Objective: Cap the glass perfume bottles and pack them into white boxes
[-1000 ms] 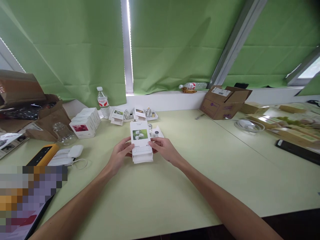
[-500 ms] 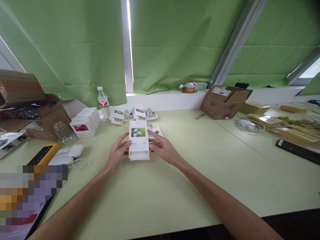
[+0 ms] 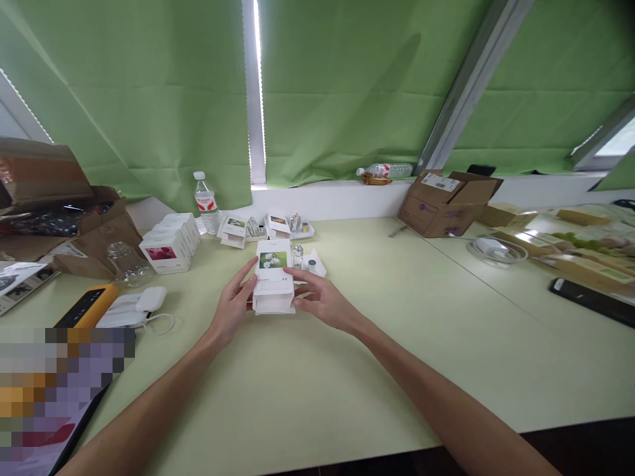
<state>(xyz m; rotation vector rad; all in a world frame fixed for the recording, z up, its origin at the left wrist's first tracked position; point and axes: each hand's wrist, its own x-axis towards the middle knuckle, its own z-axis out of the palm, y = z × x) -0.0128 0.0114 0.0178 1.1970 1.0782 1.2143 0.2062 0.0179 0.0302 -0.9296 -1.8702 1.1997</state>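
Observation:
A white carton with a flower picture (image 3: pixel 272 276) lies on the pale green table (image 3: pixel 317 370), held between both hands. My left hand (image 3: pixel 233 304) grips its left side, thumb on top. My right hand (image 3: pixel 320 299) holds the right side, with fingers reaching across the carton's top face. Just behind the carton stand a small glass bottle (image 3: pixel 298 254) and a white insert (image 3: pixel 314 263) with a dark cap in it.
White boxes with a pink picture (image 3: pixel 166 246) sit at the left, with a water bottle (image 3: pixel 204 201), a glass jar (image 3: pixel 125 262) and a white device with cable (image 3: pixel 143 305). More small cartons (image 3: pixel 235 230) lie behind. A brown cardboard box (image 3: pixel 444 201) stands at the right.
Both hands have pushed the carton away from me, toward the small bottle. My right hand's fingers now reach further over its top.

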